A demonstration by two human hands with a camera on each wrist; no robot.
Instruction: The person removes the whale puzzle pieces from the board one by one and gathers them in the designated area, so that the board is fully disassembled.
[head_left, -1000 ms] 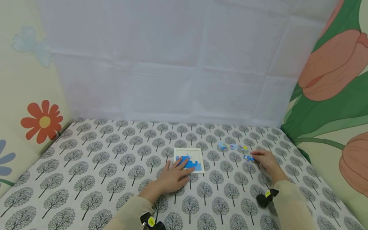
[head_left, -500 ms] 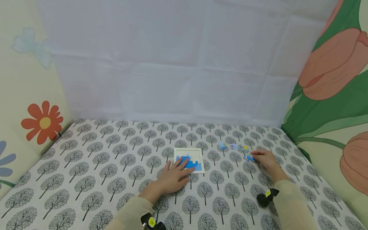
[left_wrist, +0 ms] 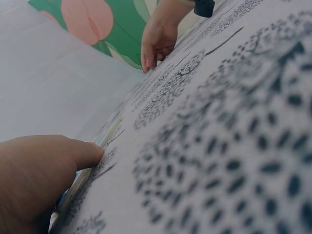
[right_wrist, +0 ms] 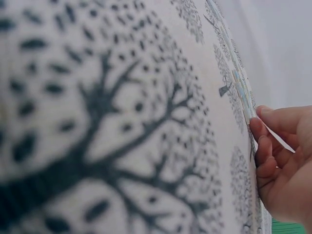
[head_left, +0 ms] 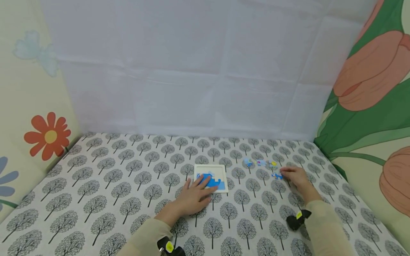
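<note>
My left hand [head_left: 194, 198] lies with spread fingers over the lower left of a square white-framed puzzle [head_left: 210, 167], which shows a blue whale-like picture. In the left wrist view the thumb [left_wrist: 87, 153] lies along the frame's edge. At the right, the fingers of my right hand [head_left: 296, 179] are curled, and thumb and index pinch at the edge of a small blue puzzle piece [head_left: 277, 176]. The right wrist view shows the fingertips [right_wrist: 257, 127] close to the cloth, beside flat pieces [right_wrist: 243, 100]; the fingertips partly hide the pinched piece.
Beyond the right hand lie loose puzzle pieces: a light blue one [head_left: 248, 162], a pale one with a purple spot [head_left: 260, 163] and one with yellow [head_left: 273, 164]. A tree-print cloth [head_left: 134, 206] covers the table. A white sheet [head_left: 192, 71] hangs behind it.
Both hands keep their places, and the frame stays put. At most, the blue piece by the right fingertips shifts very slightly.
</note>
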